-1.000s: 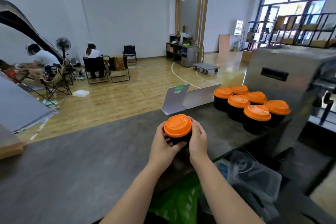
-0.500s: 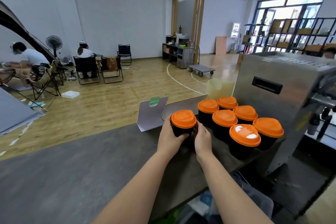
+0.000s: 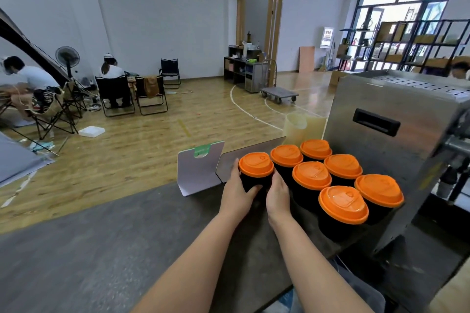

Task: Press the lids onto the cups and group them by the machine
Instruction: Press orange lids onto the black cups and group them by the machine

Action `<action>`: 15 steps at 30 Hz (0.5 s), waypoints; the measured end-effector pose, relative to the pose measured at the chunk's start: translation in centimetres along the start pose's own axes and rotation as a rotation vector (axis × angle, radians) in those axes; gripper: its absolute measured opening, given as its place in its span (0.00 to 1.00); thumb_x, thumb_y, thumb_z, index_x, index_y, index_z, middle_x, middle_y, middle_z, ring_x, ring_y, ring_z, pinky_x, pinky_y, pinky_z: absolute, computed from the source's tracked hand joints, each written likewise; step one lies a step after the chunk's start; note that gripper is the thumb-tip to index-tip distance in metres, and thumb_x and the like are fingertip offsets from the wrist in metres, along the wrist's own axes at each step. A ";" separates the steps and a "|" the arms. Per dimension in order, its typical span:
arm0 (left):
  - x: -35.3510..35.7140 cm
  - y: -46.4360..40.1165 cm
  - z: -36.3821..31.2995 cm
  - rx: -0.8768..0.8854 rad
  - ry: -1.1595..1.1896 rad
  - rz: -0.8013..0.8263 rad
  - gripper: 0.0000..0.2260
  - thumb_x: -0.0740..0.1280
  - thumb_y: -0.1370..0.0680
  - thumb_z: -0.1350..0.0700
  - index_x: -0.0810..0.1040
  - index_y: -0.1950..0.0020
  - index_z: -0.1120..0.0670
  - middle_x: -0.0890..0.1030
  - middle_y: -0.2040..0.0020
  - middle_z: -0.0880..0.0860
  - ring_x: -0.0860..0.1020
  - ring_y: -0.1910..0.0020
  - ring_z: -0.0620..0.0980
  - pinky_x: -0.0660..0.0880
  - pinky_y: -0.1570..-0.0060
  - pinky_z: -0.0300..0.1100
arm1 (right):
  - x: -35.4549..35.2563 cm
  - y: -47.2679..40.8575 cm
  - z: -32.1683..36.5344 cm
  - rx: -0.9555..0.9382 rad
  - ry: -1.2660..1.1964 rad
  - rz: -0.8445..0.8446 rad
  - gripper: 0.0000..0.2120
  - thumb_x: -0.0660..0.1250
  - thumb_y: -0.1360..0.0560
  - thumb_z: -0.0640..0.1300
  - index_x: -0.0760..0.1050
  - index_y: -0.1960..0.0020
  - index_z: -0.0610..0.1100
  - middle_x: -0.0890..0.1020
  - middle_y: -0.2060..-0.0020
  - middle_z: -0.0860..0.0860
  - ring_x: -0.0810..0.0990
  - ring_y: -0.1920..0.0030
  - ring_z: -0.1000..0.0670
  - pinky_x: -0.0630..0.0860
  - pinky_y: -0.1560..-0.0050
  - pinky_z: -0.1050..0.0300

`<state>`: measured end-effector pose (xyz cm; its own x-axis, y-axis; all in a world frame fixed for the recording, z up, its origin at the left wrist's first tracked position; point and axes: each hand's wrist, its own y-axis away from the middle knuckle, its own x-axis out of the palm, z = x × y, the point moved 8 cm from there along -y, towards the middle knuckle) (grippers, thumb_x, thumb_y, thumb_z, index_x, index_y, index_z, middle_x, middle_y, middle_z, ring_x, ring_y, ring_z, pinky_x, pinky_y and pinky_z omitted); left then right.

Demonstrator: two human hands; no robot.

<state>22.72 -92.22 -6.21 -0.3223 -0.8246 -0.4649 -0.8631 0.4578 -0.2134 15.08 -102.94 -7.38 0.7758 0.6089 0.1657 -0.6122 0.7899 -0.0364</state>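
Observation:
A black cup with an orange lid [image 3: 255, 165] stands on the dark counter [image 3: 101, 249] at the left edge of a cluster of several more lidded black cups [image 3: 343, 204]. My left hand [image 3: 237, 189] grips its left side and my right hand [image 3: 277, 192] grips its right side, fingers curled round the cup's body. The cluster sits right beside the stainless-steel machine [image 3: 396, 140] on the right. Every cup in view has its lid on.
A folded grey card stand [image 3: 199, 169] stands just left of the held cup. A pale translucent jug [image 3: 296, 127] is behind the cups. Beyond the counter are a wooden floor, folding chairs, seated people, a fan and shelving.
Both hands carried the lidded cup away from me and to the right, from the counter's middle up against the cluster by the machine. The camera followed to the right.

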 end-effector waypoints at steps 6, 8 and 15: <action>-0.4 0.9 0.2 -0.018 0.044 -0.002 0.43 0.74 0.26 0.57 0.51 0.19 0.52 0.69 0.25 0.50 0.66 0.25 0.48 0.61 0.32 0.37 | -0.8 1.2 -1.1 0.087 -0.054 -0.059 0.20 0.53 0.17 0.53 0.70 0.28 0.49 0.74 0.31 0.52 0.70 0.29 0.51 0.65 0.27 0.48; -1.2 1.8 0.8 -0.039 0.074 -0.015 0.39 0.73 0.24 0.55 0.54 0.19 0.52 0.69 0.25 0.51 0.67 0.26 0.49 0.63 0.29 0.42 | -1.1 3.1 -1.7 0.121 -0.106 -0.064 0.21 0.53 0.17 0.52 0.68 0.27 0.48 0.72 0.29 0.50 0.69 0.28 0.50 0.64 0.26 0.49; -11.3 6.5 3.9 -0.079 0.197 -0.139 0.12 0.59 0.16 0.56 0.78 0.36 0.48 0.82 0.41 0.48 0.78 0.39 0.45 0.72 0.38 0.39 | 3.7 11.7 -0.7 0.116 -0.196 0.080 0.21 0.49 0.16 0.48 0.65 0.25 0.44 0.70 0.28 0.46 0.68 0.27 0.49 0.63 0.28 0.54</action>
<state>22.29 -78.61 -5.68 -0.2609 -0.9303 -0.2579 -0.9298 0.3141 -0.1922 10.88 -91.42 -7.91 0.6865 0.6346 0.3550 -0.6929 0.7190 0.0546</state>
